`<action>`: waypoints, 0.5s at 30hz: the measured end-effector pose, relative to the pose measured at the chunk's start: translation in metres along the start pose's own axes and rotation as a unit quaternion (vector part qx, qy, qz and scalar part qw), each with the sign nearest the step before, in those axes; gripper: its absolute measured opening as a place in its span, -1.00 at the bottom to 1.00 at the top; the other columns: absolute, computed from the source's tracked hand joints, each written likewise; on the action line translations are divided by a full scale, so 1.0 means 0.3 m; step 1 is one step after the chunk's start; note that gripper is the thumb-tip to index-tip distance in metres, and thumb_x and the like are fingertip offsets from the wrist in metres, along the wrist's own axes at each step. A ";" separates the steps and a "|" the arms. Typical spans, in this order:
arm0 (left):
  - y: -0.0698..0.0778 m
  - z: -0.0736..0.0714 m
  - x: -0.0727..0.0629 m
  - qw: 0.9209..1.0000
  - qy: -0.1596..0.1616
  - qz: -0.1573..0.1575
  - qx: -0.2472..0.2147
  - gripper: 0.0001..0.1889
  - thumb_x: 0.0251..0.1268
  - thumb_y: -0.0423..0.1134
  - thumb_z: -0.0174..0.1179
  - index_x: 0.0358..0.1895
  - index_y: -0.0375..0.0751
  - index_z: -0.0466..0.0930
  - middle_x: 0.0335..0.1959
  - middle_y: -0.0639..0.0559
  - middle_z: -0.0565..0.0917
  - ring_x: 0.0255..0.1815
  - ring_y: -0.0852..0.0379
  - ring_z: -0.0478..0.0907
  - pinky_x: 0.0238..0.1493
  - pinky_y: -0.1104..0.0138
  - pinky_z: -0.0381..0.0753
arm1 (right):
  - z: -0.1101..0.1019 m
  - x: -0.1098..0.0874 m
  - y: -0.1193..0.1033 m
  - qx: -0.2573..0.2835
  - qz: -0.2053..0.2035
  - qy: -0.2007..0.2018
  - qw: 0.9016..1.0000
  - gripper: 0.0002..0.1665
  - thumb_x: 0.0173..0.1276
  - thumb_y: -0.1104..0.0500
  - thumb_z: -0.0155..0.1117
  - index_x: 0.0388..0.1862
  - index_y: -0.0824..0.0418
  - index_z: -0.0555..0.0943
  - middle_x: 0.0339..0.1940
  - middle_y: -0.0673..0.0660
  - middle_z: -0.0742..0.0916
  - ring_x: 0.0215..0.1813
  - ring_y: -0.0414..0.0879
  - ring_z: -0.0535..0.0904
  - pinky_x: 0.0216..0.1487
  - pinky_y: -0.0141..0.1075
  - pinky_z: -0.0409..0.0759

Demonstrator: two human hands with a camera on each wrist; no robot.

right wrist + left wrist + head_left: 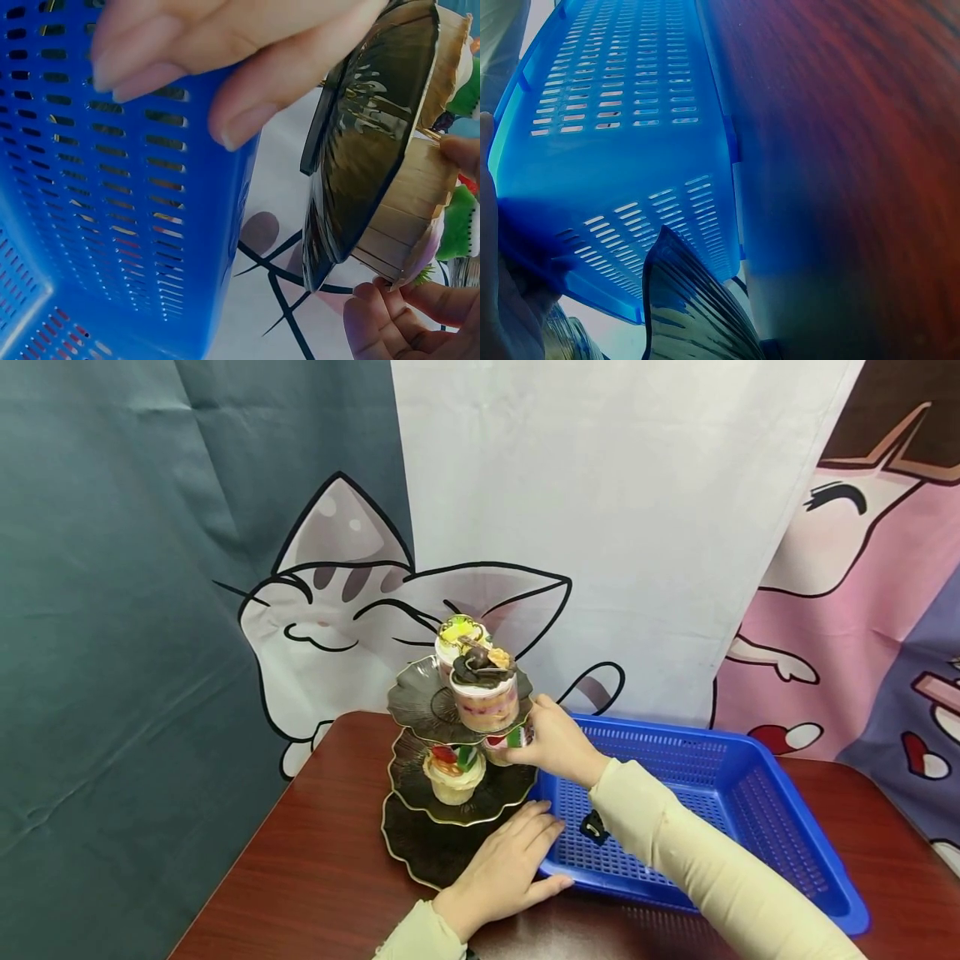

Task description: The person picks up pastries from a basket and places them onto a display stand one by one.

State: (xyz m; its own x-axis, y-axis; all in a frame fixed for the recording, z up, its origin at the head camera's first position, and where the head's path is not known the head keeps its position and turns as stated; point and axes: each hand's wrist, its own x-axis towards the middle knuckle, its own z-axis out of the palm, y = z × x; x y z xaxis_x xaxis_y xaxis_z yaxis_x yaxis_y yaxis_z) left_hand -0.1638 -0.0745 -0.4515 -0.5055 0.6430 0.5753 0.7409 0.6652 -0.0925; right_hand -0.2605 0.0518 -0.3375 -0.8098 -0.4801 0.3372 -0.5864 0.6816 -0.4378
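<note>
A tiered stand (420,839) of dark scalloped plates with gold rims stands on the table. On its middle plate, my right hand (562,745) pinches a fruit-topped cupcake (409,225) between thumb and fingers; the upper plate partly hides it in the head view. Another fruit-topped cupcake (454,785) sits to its left on that plate. The top plate carries a layered cake cup with chocolate topping (486,697) and a yellow-topped one (450,647) behind it. My left hand (501,864) rests with extended fingers over the near left corner of a blue plastic basket (787,827).
The basket covers much of the right side of the reddish-brown table (300,835), close against the stand. A small black item (594,828) shows in the basket beside my right forearm. A printed curtain (637,527) hangs behind the table.
</note>
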 end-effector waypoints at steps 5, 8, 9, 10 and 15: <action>-0.001 0.000 0.000 1.000 0.000 -0.001 0.000 -0.40 0.25 0.26 0.10 0.13 -0.14 0.54 0.09 0.04 0.62 0.35 0.09 0.38 0.47 0.30 0.28 | 0.008 0.006 -0.007 0.019 -0.002 -0.001 1.000 -0.30 -0.05 -0.12 0.51 0.04 0.20 0.59 -0.09 0.13 0.62 -0.06 -0.04 0.49 0.03 -0.10 0.58; -0.001 0.000 0.001 1.000 -0.001 -0.001 -0.001 -0.40 0.26 0.26 0.09 0.13 -0.15 0.55 0.08 0.04 0.62 0.35 0.08 0.39 0.46 0.30 0.30 | 0.012 0.009 -0.008 0.028 0.000 -0.008 1.000 -0.31 -0.05 -0.09 0.53 0.04 0.19 0.59 -0.03 0.15 0.62 0.02 -0.01 0.50 0.11 -0.08 0.57; -0.001 0.001 0.001 1.000 -0.002 -0.001 0.000 -0.41 0.26 0.26 0.09 0.12 -0.15 0.55 0.08 0.04 0.62 0.35 0.08 0.39 0.45 0.29 0.31 | 0.013 0.010 -0.008 0.032 0.000 -0.009 0.999 -0.32 -0.05 -0.08 0.53 0.05 0.18 0.59 -0.01 0.15 0.62 0.04 -0.01 0.50 0.14 -0.08 0.56; -0.002 0.000 0.001 1.000 -0.003 -0.001 0.000 -0.41 0.27 0.26 0.08 0.12 -0.15 0.55 0.09 0.04 0.62 0.35 0.08 0.39 0.45 0.29 0.31 | 0.015 0.011 -0.008 0.036 0.000 -0.010 0.999 -0.33 -0.05 -0.07 0.53 0.04 0.18 0.59 0.00 0.15 0.62 0.05 0.00 0.50 0.15 -0.08 0.55; -0.002 -0.003 0.000 1.000 -0.009 -0.002 0.000 -0.42 0.28 0.26 0.07 0.12 -0.14 0.55 0.09 0.05 0.61 0.36 0.09 0.38 0.46 0.30 0.30 | 0.021 0.017 -0.007 0.049 -0.016 -0.005 0.999 -0.28 -0.04 -0.06 0.54 0.09 0.19 0.55 0.05 0.17 0.61 0.10 0.02 0.51 0.20 -0.05 0.53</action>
State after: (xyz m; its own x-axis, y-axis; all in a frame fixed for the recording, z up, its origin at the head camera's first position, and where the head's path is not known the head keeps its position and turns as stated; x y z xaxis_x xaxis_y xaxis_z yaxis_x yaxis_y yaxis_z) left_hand -0.1638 -0.0751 -0.4506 -0.5164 0.6468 0.5612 0.7390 0.6678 -0.0896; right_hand -0.2635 0.0445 -0.3403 -0.7899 -0.5076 0.3439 -0.6113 0.6079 -0.5067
